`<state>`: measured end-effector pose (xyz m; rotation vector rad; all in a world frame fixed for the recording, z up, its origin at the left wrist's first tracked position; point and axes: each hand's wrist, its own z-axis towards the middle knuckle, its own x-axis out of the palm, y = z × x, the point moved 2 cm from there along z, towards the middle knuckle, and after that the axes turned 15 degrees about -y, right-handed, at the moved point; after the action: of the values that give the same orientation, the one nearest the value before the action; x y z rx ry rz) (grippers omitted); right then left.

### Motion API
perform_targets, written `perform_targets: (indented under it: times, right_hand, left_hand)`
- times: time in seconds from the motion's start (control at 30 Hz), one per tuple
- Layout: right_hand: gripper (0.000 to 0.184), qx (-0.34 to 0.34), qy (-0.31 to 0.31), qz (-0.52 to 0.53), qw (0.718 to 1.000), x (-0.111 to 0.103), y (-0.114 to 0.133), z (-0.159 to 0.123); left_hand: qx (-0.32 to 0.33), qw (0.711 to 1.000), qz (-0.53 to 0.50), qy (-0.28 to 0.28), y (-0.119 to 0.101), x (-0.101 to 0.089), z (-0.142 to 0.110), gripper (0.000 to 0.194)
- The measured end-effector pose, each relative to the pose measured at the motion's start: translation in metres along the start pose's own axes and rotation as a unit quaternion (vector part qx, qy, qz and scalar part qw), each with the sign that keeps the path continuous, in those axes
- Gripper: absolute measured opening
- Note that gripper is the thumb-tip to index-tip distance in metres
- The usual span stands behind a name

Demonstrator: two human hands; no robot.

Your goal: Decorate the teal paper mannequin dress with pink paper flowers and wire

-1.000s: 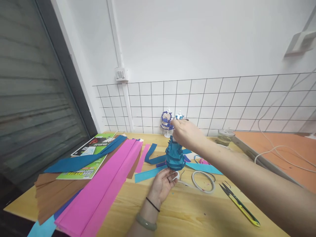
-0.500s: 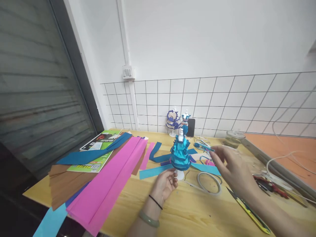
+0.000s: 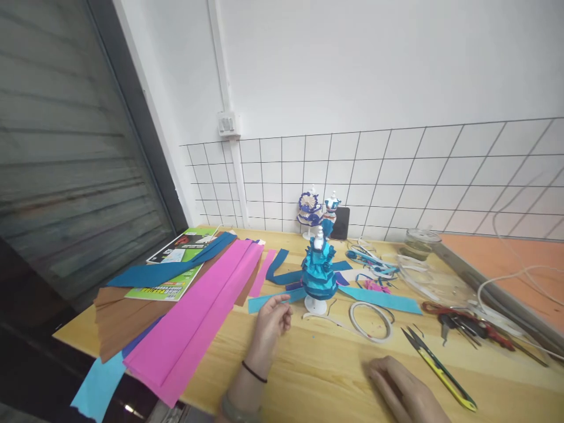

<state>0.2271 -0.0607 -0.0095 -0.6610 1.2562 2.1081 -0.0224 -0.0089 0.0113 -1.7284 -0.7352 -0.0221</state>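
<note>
A small doll in a layered blue paper dress (image 3: 318, 273) stands upright on a white round stand (image 3: 315, 305) in the middle of the wooden table (image 3: 317, 364). My left hand (image 3: 269, 322) rests just left of the stand with fingers loosely curled and apart, holding nothing, its tips by a light-blue paper strip (image 3: 264, 304). My right hand (image 3: 403, 389) lies flat and empty on the table near the front edge, between a ring of white tape (image 3: 371, 321) and yellow-handled snips (image 3: 439, 369).
Pink crepe paper (image 3: 198, 311), brown paper (image 3: 117, 317), dark-blue strips and a green magazine (image 3: 176, 267) cover the left. Two small dressed figures (image 3: 311, 208) and a dark phone (image 3: 341, 223) stand by the tiled wall. A glass jar (image 3: 416, 244), red-handled tools (image 3: 462, 326) and cables lie right.
My right hand left the doll's top, swung right and came down flat on the table. My left hand let go of the stand and drew back a little to the left.
</note>
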Motion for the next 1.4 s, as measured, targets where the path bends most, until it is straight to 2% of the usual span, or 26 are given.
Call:
perform_targets:
  times: [0.1, 0.17, 0.23, 0.3, 0.37, 0.4, 0.47, 0.57, 0.67, 0.73, 0.8, 0.87, 1.0, 1.1, 1.17, 1.23, 1.3, 1.4]
  right_hand:
    - [0.028, 0.016, 0.000, 0.002, 1.000, 0.003, -0.005, 0.000]
    - [0.030, 0.025, -0.015, -0.004, 1.000, 0.004, -0.006, 0.000]
    - [0.033, 0.031, -0.041, -0.009, 0.999, 0.005, -0.006, 0.000]
    - [0.035, 0.033, -0.058, -0.006, 0.998, 0.006, -0.004, 0.000]
    - [0.036, 0.025, -0.042, 0.004, 0.999, 0.008, -0.003, 0.000]
    - [0.035, 0.022, -0.036, 0.009, 0.999, 0.009, -0.002, -0.001]
    - [0.036, 0.023, -0.040, 0.016, 0.999, 0.010, -0.001, -0.002]
    - [0.036, 0.035, -0.073, 0.039, 0.996, 0.009, -0.001, -0.001]
    - [0.029, 0.049, -0.090, 0.079, 0.992, 0.005, -0.001, 0.002]
    - [0.027, 0.078, -0.101, 0.113, 0.985, 0.003, 0.000, 0.006]
    - [0.030, 0.136, -0.101, 0.162, 0.972, 0.005, 0.002, 0.009]
    - [0.037, 0.216, -0.077, 0.228, 0.946, 0.011, 0.007, 0.013]
    - [0.048, 0.361, 0.000, 0.357, 0.861, 0.031, 0.018, 0.019]
    - [0.046, 0.403, 0.018, 0.425, 0.810, 0.044, 0.019, 0.020]
    - [0.042, 0.405, 0.006, 0.463, 0.789, 0.048, 0.016, 0.020]
    - [0.038, 0.392, -0.008, 0.480, 0.785, 0.047, 0.011, 0.020]
    - [0.035, 0.374, -0.014, 0.475, 0.797, 0.041, 0.008, 0.018]
    - [0.031, 0.365, -0.041, 0.454, 0.812, 0.029, 0.009, 0.016]
  left_hand:
    - [0.050, 0.993, 0.109, -0.008, 0.001, -0.004, 0.006, 0.026]
    - [0.110, 0.973, 0.205, 0.001, 0.001, -0.001, 0.009, 0.023]
    - [0.193, 0.933, 0.302, 0.017, 0.001, 0.005, 0.009, 0.019]
    - [0.274, 0.883, 0.381, 0.034, 0.002, 0.013, 0.008, 0.012]
    - [0.325, 0.844, 0.425, 0.047, 0.006, 0.020, 0.008, 0.008]
    - [0.334, 0.835, 0.435, 0.052, 0.008, 0.023, 0.009, 0.008]
    - [0.329, 0.835, 0.438, 0.056, 0.013, 0.028, 0.011, 0.011]
    - [0.308, 0.862, 0.396, 0.071, 0.020, 0.031, 0.011, 0.018]
    - [0.312, 0.883, 0.323, 0.137, 0.025, 0.033, 0.004, 0.014]
    - [0.323, 0.879, 0.298, 0.185, 0.026, 0.034, -0.003, 0.010]
    - [0.325, 0.876, 0.277, 0.223, 0.028, 0.035, -0.011, 0.010]
    - [0.312, 0.877, 0.251, 0.263, 0.031, 0.036, -0.018, 0.011]
    - [0.272, 0.880, 0.210, 0.327, 0.038, 0.039, -0.033, 0.012]
    - [0.223, 0.893, 0.173, 0.350, 0.040, 0.040, -0.043, 0.010]
    - [0.204, 0.892, 0.168, 0.366, 0.039, 0.041, -0.050, 0.011]
    - [0.211, 0.878, 0.184, 0.387, 0.039, 0.041, -0.055, 0.012]
    - [0.236, 0.868, 0.207, 0.385, 0.039, 0.042, -0.056, 0.012]
    - [0.246, 0.891, 0.232, 0.302, 0.043, 0.043, -0.047, 0.014]
